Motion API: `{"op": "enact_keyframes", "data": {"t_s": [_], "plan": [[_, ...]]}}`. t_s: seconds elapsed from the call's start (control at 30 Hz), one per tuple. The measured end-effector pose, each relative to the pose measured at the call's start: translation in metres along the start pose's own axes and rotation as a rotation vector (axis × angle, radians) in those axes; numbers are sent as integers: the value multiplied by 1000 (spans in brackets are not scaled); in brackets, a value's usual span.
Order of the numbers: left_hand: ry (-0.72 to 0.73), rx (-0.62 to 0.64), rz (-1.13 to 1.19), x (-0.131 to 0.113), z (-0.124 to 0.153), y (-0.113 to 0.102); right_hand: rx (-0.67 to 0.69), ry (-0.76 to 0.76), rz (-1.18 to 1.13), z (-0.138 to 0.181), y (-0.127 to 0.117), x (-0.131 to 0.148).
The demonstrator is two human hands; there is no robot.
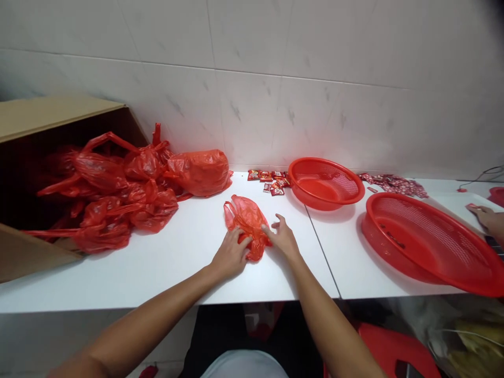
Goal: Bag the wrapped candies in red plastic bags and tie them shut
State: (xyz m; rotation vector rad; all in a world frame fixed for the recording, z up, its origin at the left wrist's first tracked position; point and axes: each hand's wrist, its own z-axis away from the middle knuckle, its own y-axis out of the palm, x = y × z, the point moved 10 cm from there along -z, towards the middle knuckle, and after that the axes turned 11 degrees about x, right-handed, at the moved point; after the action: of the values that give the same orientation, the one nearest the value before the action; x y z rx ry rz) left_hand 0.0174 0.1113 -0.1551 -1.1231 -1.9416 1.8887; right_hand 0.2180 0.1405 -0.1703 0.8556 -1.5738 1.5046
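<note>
A small red plastic bag [247, 219] lies on the white table [185, 262] right in front of me. My left hand [229, 254] rests on the bag's lower left side, fingers curled onto the plastic. My right hand [282, 236] touches its right edge, thumb and forefinger pinching the plastic and the other fingers spread. Behind the bag, near the wall, lie several small red candy packets [271, 181].
A pile of tied red bags [129, 189] spills from a cardboard box [35, 173] at the left. Two red mesh baskets [325, 182] [429, 241] stand at the right, with more red packets [396, 185] behind them. Another person's hand [486, 216] shows at the far right. A red stool [394, 352] stands below.
</note>
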Motion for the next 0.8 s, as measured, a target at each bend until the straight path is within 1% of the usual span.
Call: {"op": "enact_keyframes", "data": {"t_s": [0.07, 0.13, 0.17, 0.23, 0.3, 0.37, 0.43, 0.47, 0.5, 0.53, 0.57, 0.6, 0.63, 0.67, 0.7, 0.73, 0.77, 0.8], "plan": [[31, 22, 42, -7, 11, 2, 84, 41, 50, -4, 13, 0], [56, 48, 83, -11, 19, 3, 131, 41, 51, -6, 19, 0], [67, 57, 105, -11, 22, 1, 140, 28, 36, -6, 19, 0], [73, 58, 132, -4, 26, -6, 126, -1, -6, -6, 11, 0], [52, 29, 117, 13, 29, -21, 80, -41, -67, -4, -4, 1], [-22, -18, 63, 38, 30, -40, 35, -93, -134, -2, -22, 3], [-153, -72, 24, 65, 30, -60, 18, -147, -198, 1, -35, 8], [-228, -113, 22, 74, 30, -71, 19, -170, -226, 3, -39, 11], [-288, -173, 32, 77, 29, -82, 21, -190, -251, 5, -41, 14], [-316, -254, 52, 73, 28, -94, 25, -208, -272, 8, -42, 18], [-302, -351, 77, 61, 26, -105, 28, -224, -288, 10, -42, 21], [-251, -447, 99, 43, 22, -115, 32, -238, -300, 13, -42, 24], [-169, -528, 116, 21, 16, -123, 39, -257, -312, 16, -41, 28], [-84, -568, 120, -1, 7, -126, 50, -285, -328, 20, -40, 32], [-29, -563, 118, -17, -5, -125, 64, -321, -346, 24, -41, 36], [-14, -519, 123, -25, -20, -120, 75, -362, -366, 29, -43, 39], [-40, -443, 151, -24, -37, -112, 80, -401, -386, 34, -48, 41], [-93, -340, 209, -16, -54, -102, 76, -434, -403, 39, -54, 40]]}}
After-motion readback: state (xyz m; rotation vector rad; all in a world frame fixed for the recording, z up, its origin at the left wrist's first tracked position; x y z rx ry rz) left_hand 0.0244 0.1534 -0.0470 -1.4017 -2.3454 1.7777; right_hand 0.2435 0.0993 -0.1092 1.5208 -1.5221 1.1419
